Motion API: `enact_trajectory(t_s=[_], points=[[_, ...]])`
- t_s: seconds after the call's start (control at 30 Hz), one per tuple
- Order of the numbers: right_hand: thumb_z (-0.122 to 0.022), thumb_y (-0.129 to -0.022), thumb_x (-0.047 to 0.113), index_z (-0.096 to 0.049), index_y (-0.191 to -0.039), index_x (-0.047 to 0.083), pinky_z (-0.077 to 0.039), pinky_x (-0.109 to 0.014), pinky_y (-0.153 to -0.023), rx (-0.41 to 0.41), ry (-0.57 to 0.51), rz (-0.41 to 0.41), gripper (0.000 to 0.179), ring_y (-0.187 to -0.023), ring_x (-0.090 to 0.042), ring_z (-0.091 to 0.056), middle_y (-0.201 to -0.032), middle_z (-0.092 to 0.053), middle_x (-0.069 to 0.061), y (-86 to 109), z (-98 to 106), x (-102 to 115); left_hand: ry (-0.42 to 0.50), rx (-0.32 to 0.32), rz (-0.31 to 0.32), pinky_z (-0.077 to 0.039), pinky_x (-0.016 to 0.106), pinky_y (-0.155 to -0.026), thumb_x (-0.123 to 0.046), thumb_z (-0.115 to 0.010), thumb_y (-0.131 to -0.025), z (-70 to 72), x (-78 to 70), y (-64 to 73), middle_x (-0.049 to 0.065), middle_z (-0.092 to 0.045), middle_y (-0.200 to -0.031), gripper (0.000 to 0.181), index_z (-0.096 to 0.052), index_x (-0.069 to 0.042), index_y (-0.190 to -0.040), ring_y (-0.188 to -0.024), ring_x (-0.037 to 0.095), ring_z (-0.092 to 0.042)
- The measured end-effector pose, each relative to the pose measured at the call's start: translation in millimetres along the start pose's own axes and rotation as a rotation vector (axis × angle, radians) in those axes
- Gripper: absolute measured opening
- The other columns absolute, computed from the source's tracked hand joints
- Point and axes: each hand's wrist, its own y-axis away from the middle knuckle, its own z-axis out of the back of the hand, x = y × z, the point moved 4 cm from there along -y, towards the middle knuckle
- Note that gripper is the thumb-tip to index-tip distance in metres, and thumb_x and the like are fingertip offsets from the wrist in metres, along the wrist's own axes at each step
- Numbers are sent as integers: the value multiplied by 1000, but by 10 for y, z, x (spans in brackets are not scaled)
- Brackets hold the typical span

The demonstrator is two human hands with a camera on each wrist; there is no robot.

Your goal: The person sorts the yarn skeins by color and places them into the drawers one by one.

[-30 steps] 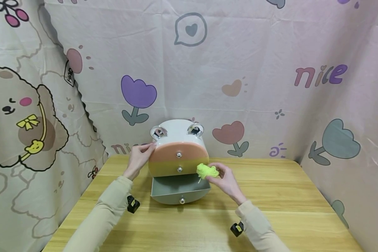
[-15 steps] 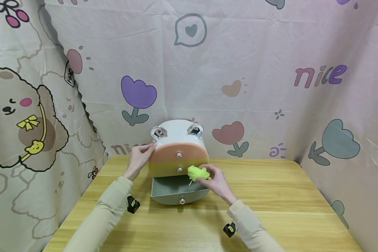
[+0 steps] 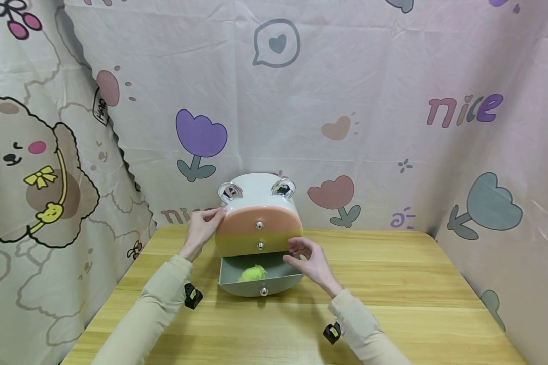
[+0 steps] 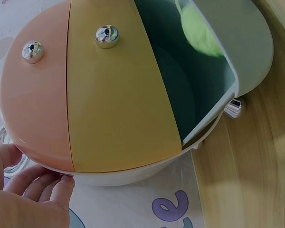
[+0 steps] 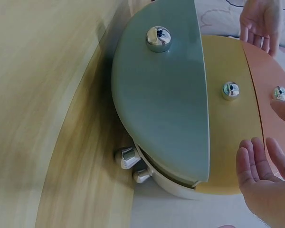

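Note:
A small frog-faced drawer cabinet [image 3: 259,192] stands on the wooden table, its grey-green bottom drawer [image 3: 278,285] pulled out. Inside that drawer lies a fluffy neon-yellow bundle of yarn [image 3: 253,273], partly hidden by the drawer front; the left wrist view shows the yarn [image 4: 199,31] too. My left hand [image 3: 202,230] holds the cabinet's upper left edge, thumb and fingertips against it. Over the drawer's right side hovers my right hand [image 3: 312,261], its fingers parted and slightly bent, with nothing between them. The right wrist view shows this hand [image 5: 270,180] beside the yellow and orange drawer fronts.
The orange top drawer [image 3: 242,218] and yellow middle drawer [image 3: 237,244] are closed, each with a silver knob. Bare wooden table [image 3: 370,274] extends to the right and in front. A printed cloth [image 3: 379,66] hangs behind the cabinet and at both sides.
The right hand moved left over the open drawer with the yarn, then let it go. The yarn now lies in the bottom drawer. The left hand has stayed on the cabinet.

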Motion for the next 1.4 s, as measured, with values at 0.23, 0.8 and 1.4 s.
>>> enact_trajectory(t_s=[0.23,0.8,1.4], points=[[-79,-83,4,-63,-120,-6,-54,-47,-100,-14,4,-16,42,-103,-32,-66,-114,-68,-26,33,6,-32,-7,4,5,-44,47,-113,-33,-60,-101,-1,-4,10,18,-58,-143,46,-61,-4,-136,-136,34,-53],[-79,-81,0,-65,-112,-9,-58,-27,-84,-259,-26,3,35,-83,-6,-64,-105,-69,-27,125,-27,-37,1,9,11,-44,47,-114,-32,-59,-101,-5,11,-5,18,-58,-144,46,-61,-3,-136,-137,34,-52],[-82,-80,5,-69,-96,2,-56,-19,-67,-335,30,35,21,-67,-3,-62,-82,-73,-13,343,-196,-31,-6,31,22,-43,48,-115,-35,-58,-101,-1,17,-7,17,-55,-147,49,-58,-4,-139,-140,34,-49]])
